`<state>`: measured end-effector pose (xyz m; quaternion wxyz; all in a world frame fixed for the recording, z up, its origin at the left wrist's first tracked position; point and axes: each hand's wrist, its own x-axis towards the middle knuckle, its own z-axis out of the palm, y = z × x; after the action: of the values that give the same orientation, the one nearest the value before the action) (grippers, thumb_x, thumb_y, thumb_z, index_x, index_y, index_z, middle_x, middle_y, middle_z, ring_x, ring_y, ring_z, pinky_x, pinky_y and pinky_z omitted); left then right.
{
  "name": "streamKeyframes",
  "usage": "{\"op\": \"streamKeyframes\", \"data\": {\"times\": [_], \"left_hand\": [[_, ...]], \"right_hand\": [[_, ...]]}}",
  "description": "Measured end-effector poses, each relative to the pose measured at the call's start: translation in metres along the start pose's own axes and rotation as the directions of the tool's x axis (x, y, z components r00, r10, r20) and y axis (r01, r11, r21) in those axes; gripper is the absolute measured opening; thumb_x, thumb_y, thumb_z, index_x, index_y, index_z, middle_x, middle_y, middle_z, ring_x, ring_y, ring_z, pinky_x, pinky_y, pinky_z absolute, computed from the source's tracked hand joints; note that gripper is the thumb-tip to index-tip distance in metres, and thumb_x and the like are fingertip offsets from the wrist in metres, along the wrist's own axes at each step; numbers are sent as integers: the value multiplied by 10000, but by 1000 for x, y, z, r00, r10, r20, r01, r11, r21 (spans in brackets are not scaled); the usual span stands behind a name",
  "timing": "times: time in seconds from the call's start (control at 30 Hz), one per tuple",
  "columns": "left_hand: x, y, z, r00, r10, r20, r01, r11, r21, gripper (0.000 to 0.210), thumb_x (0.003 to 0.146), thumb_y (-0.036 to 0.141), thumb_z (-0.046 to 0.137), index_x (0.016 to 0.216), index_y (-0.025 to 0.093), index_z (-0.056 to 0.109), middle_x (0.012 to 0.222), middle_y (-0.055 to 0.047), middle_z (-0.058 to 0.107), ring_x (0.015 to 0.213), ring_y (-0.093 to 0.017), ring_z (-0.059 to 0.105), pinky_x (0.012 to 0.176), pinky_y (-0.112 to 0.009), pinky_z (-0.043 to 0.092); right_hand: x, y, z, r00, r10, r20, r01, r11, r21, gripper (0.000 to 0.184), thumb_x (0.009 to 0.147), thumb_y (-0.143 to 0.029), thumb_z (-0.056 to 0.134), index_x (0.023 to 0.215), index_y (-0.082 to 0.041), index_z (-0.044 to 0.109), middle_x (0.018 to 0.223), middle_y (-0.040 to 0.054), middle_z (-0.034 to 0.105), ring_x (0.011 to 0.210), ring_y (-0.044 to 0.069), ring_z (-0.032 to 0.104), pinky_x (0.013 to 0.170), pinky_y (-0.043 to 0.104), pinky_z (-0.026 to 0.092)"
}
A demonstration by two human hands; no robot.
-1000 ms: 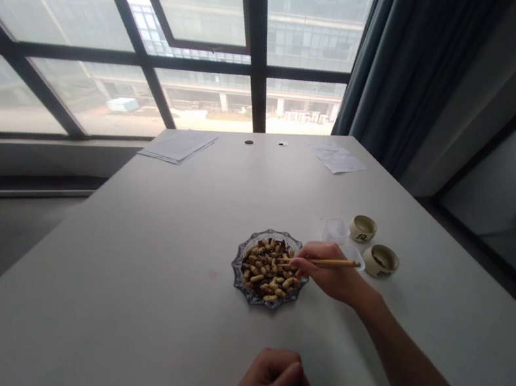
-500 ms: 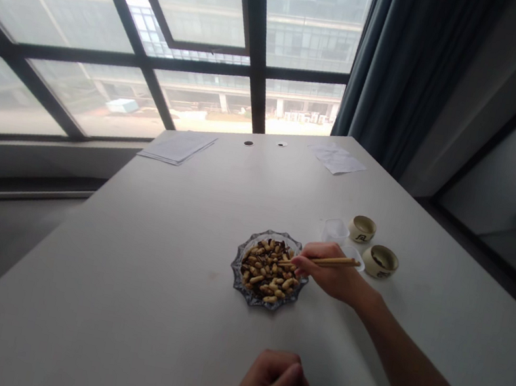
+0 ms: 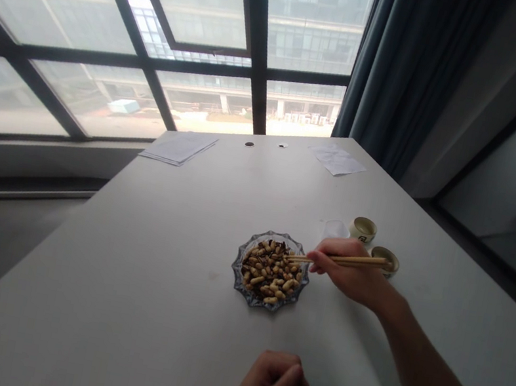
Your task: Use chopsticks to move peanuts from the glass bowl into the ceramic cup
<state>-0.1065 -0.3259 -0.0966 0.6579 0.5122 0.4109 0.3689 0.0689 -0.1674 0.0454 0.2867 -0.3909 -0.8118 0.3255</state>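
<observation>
My right hand [image 3: 342, 264] grips a pair of wooden chopsticks [image 3: 358, 261] just right of a scalloped glass bowl [image 3: 237, 280]. Their tips reach over the bowl's right side; I cannot tell whether anything is pinched between them. Peanuts in shells [image 3: 268, 273] fill the bowl, mixed with small dark pieces. Nearer to me, my left hand [image 3: 272, 382] rests on the table, fingers curled in and nothing visible in them. Beyond my right hand stand two small cream cups [image 3: 363, 229] with dark markings, the nearer one partly covered by the hand and chopsticks.
A clear plastic container [image 3: 335, 228] stands beside the cups, partly behind my right hand. On the white table [image 3: 152, 254], stacked papers [image 3: 180, 147] lie at the far left and a crumpled sheet [image 3: 339, 161] at the far right. Windows and a dark curtain [image 3: 399, 71] border the far side.
My right hand and the chopsticks have moved to the right, drawing the tips toward the bowl's right edge and covering more of the nearer cup. My left hand has stayed in place.
</observation>
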Motion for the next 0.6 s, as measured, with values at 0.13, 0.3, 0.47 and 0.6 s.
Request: {"op": "streamKeyframes", "data": {"times": [0.13, 0.3, 0.47, 0.6], "left_hand": [[0, 3, 0, 1000, 11, 12, -11, 1000, 2, 871, 881, 864, 453, 701, 84, 797, 508, -10, 464, 468, -101, 413, 498, -236, 301], [-1, 3, 0, 1000, 19, 11, -18, 1000, -17, 854, 894, 847, 462, 709, 86, 805, 514, -1, 448, 471, -97, 399, 502, -234, 307], [-2, 1, -2, 1000, -4, 0, 4, 1000, 3, 854, 884, 852, 476, 704, 83, 799, 516, -2, 445, 488, -102, 408, 513, -236, 311], [-1, -4, -3, 1000, -21, 6, 21, 1000, -12, 837, 892, 839, 481, 711, 85, 796, 514, 1, 446, 475, -95, 396, 498, -229, 294]], "right_hand": [[-16, -10, -37, 993, 30, -117, -38, 997, -69, 402, 1002, -482, 604, 754, -208, 762, 739, 51, 765, 684, 194, 708, 622, 288, 516], [-42, 4, -93, 880, 193, -435, -302, 933, -196, 346, 927, -507, 691, 785, -204, 779, 729, 83, 779, 653, 231, 744, 547, 293, 532], [-53, 30, -117, 643, 464, -609, -584, 811, 1, 247, 872, -398, 771, 826, -157, 741, 736, 156, 786, 655, 252, 785, 569, 275, 583], [-41, 51, -111, 563, 606, -562, -672, 732, 115, 183, 850, -290, 776, 747, -163, 693, 656, 154, 760, 595, 264, 770, 542, 304, 603]]}}
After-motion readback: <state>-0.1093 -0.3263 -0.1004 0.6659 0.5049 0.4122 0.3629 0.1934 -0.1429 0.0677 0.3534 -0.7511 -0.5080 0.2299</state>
